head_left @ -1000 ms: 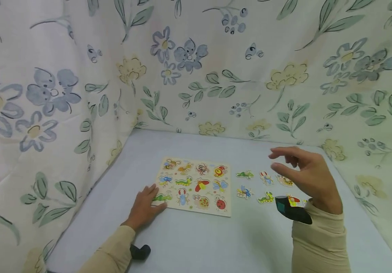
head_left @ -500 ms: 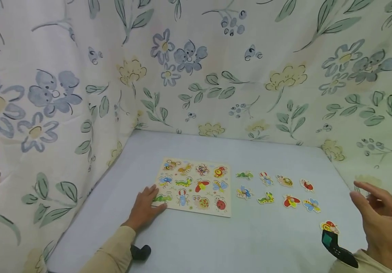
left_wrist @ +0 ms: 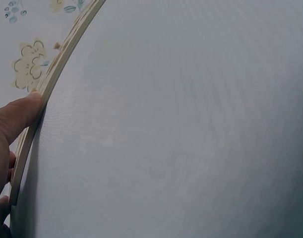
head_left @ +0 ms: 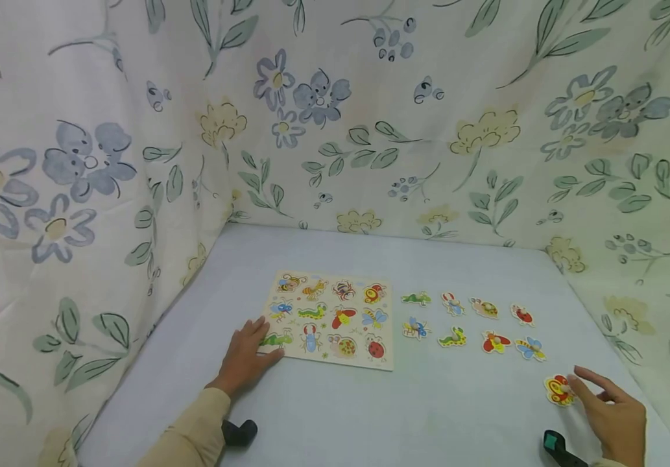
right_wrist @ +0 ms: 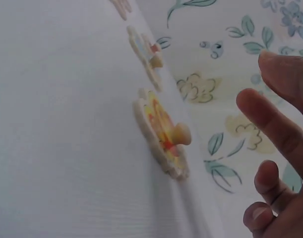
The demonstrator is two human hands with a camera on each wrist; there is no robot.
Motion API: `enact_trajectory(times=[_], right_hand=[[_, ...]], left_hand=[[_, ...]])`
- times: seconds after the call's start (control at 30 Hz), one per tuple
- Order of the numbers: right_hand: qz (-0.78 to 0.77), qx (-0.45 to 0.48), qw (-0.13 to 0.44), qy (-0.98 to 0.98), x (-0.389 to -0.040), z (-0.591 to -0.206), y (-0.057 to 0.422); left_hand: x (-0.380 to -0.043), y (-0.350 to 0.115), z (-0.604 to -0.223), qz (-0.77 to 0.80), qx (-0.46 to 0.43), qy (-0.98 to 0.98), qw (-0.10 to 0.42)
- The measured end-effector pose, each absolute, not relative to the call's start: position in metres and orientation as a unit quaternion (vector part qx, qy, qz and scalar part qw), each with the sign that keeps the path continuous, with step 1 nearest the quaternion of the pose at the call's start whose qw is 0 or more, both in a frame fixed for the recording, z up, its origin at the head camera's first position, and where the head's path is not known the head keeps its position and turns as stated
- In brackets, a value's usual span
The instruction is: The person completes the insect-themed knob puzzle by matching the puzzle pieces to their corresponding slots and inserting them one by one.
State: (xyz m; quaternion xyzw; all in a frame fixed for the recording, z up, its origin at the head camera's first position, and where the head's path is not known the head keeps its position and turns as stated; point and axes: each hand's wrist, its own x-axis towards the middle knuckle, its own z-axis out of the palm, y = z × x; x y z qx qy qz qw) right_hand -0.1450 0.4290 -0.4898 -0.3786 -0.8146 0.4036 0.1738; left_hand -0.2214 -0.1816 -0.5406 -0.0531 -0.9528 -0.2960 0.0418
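Note:
A pale wooden board [head_left: 360, 362] printed with rows of colourful insects lies left of centre. My left hand [head_left: 246, 358] rests at its near left corner, fingers along the left side. In the left wrist view the thumb [left_wrist: 22, 114] touches the board's edge [left_wrist: 57, 74]. At the right, a red and yellow butterfly puzzle piece [head_left: 558, 391] lies on the table. My right hand [head_left: 613, 412] hovers beside it, thumb and index finger parted. The right wrist view shows the piece's round wooden knob [right_wrist: 182, 134], with a gap between it and my fingers.
Two rows of knobbed insect pieces lie between board and right hand, among them a green caterpillar [head_left: 452, 337], a red-winged bug [head_left: 495, 342], a blue dragonfly [head_left: 530, 349] and a ladybug [head_left: 522, 315]. A floral curtain [head_left: 393, 130] encloses the white table [head_left: 428, 408].
My right hand has swung from above the pieces out to the right, then down and back left to the butterfly piece. My left hand stays at the board's corner.

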Motion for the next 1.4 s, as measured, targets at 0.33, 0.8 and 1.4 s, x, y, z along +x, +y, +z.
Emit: enact_trajectory(times=[0.33, 0.8, 1.4], right_hand=[[0.353, -0.352, 0.132, -0.857, -0.149, -0.518, 0.431], [0.315, -0.371, 0.179, -0.855, -0.160, -0.530, 0.430], [0.386, -0.224, 0.386, -0.807, -0.191, -0.440, 0.373]], left_hand=[[-0.220, -0.181, -0.539, -0.294, -0.052, -0.953, 0.042], [-0.221, -0.183, -0.537, -0.295, -0.053, -0.953, 0.045], [-0.220, -0.181, -0.535, -0.296, -0.048, -0.954, 0.031]])
